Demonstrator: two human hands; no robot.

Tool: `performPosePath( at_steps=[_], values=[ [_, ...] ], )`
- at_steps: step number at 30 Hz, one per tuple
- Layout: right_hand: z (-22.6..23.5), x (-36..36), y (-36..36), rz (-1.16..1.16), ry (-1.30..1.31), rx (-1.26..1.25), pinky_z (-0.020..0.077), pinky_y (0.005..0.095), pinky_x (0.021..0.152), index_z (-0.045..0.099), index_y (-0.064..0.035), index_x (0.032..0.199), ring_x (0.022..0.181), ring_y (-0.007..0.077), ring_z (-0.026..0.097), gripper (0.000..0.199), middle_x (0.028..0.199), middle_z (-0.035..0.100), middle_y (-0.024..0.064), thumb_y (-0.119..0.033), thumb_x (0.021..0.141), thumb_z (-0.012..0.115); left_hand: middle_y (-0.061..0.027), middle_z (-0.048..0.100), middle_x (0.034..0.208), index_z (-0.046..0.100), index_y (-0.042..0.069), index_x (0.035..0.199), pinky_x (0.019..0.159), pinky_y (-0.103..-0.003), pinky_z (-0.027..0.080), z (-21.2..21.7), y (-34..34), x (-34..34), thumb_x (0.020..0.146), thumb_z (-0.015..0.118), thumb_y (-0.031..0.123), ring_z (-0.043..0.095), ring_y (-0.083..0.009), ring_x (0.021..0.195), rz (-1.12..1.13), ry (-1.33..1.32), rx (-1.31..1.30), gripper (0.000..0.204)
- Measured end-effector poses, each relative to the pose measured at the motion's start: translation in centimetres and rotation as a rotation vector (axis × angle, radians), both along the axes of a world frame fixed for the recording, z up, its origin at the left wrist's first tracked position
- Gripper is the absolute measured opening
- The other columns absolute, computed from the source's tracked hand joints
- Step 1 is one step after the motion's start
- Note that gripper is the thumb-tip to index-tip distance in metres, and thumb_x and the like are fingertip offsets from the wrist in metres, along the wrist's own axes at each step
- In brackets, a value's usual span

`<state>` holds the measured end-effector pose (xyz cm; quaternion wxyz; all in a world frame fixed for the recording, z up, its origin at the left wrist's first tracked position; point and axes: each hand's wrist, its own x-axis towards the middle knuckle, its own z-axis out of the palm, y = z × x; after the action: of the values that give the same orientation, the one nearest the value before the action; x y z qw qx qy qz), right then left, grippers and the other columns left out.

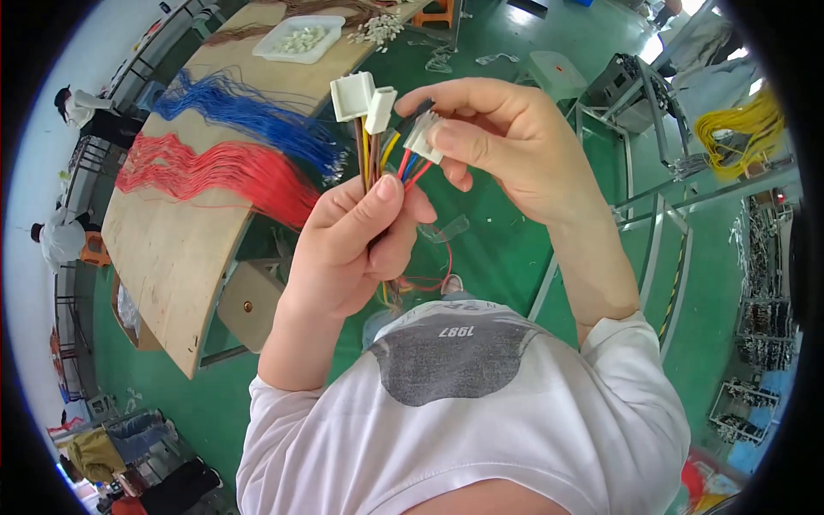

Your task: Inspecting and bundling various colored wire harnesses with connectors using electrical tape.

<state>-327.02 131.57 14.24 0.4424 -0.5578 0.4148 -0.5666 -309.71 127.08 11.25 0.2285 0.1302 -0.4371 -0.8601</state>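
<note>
My left hand is closed round a bundle of coloured wires, brown, yellow, red and blue. Two white plastic connector housings stand up from the bundle's top end. To the right of them, my right hand pinches another white connector between thumb and fingers. Red, blue and yellow wires run from this connector down to the left fist. A short black piece shows at the right fingertips, too small to name. Below the left hand, loose wire ends hang down in front of my shirt.
On the wooden table at left lie red wires and blue wires. A white tray of small white parts sits at its far end. Yellow wires hang on a metal frame at right. Other people are at far left.
</note>
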Motion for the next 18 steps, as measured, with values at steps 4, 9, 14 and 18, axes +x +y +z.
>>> performPosePath(
  at_steps=[4, 9, 14, 18],
  values=[
    [-0.5, -3.9, -1.7, -0.015, -0.092, 0.009, 0.0382, 0.0177, 0.046, 0.054, 0.0039, 0.100, 0.054, 0.0059, 0.048, 0.025, 0.075, 0.056, 0.0044, -0.011, 0.081, 0.053, 0.0017, 0.038, 0.047, 0.053, -0.001, 0.085, 0.038, -0.019, 0.020, 0.5, -0.4, -4.5, 0.089, 0.039, 0.025, 0.027, -0.0038, 0.038, 0.159, -0.019, -0.045, 0.030],
    [-1.9, -7.5, -4.7, 0.067, -0.292, 0.105, 0.0383, 0.0181, 0.047, 0.052, 0.0038, 0.103, 0.054, 0.0063, 0.048, 0.026, 0.078, 0.056, 0.0051, -0.010, 0.081, 0.052, 0.0009, 0.041, 0.048, 0.052, -0.001, 0.087, 0.039, -0.018, 0.022, -0.8, -2.9, -8.4, 0.089, 0.040, 0.023, 0.030, -0.0043, 0.040, 0.367, -0.050, -0.093, 0.027],
    [-4.6, -9.0, -9.0, -0.013, -0.095, 0.158, 0.0389, 0.0181, 0.050, 0.053, 0.0028, 0.100, 0.057, 0.0055, 0.047, 0.022, 0.076, 0.054, 0.0027, -0.008, 0.081, 0.053, -0.0003, 0.045, 0.049, 0.055, 0.001, 0.089, 0.042, -0.019, 0.026, -4.3, -7.0, -9.9, 0.088, 0.042, 0.024, 0.034, -0.0053, 0.041, 0.289, -0.096, 0.026, 0.027],
    [-4.8, -10.9, -13.0, 0.034, -0.050, 0.232, 0.0386, 0.0179, 0.051, 0.053, 0.0023, 0.099, 0.058, 0.0051, 0.046, 0.021, 0.075, 0.054, 0.0023, -0.007, 0.080, 0.054, -0.0026, 0.048, 0.050, 0.057, -0.002, 0.093, 0.040, -0.019, 0.030, -6.4, -12.8, -10.6, 0.086, 0.046, 0.026, 0.037, -0.0061, 0.042, -0.104, 0.142, 0.271, 0.030]
  ],
)
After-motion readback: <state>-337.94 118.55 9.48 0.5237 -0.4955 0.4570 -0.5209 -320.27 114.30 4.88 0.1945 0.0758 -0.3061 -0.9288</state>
